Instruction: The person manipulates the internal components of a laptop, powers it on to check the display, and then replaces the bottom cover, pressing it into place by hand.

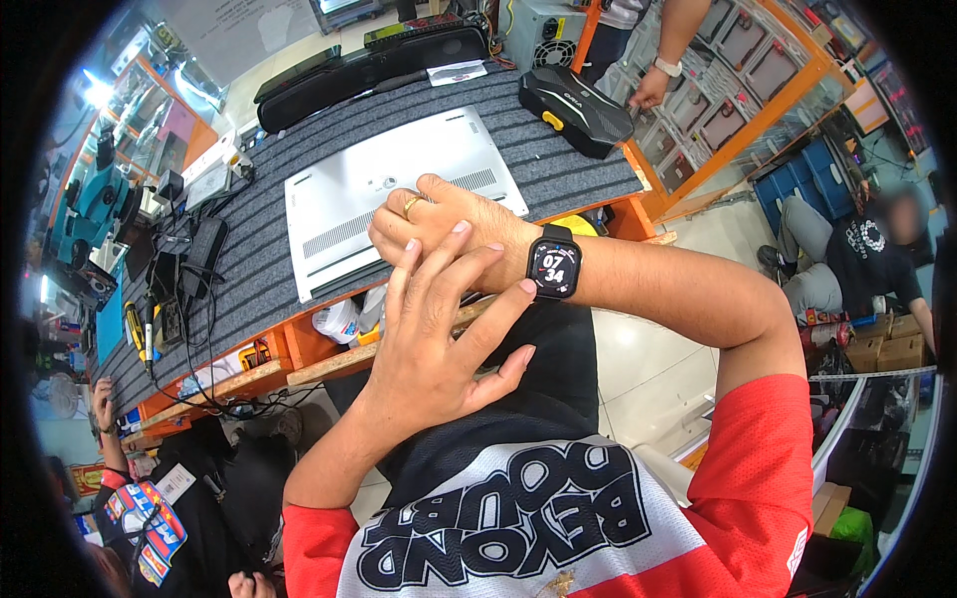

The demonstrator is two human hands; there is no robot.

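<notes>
My right forearm lies across in front of me, a black smartwatch [554, 264] with a lit screen strapped to its wrist. The fingers of my right hand [444, 214], one wearing a gold ring [410, 205], curl downward over the laptop's near edge; their tips are hidden, and nothing shows in them. Over the back of that hand reaches my left hand [439, 314], fingers spread, with one fingertip at the watch's lower edge. Beneath the hands, a silver laptop [349, 194] lies underside up, its vent strip and rubber feet showing. Whether my right hand touches the laptop, I cannot tell.
A black case [576, 108] and a long black speaker bar [374, 72] stand on the striped grey mat [269, 149]. Chargers, cables and a yellow-black screwdriver [135, 331] lie left. Open shelves are below the bench edge. Other people are at lower left, far right and behind the bench.
</notes>
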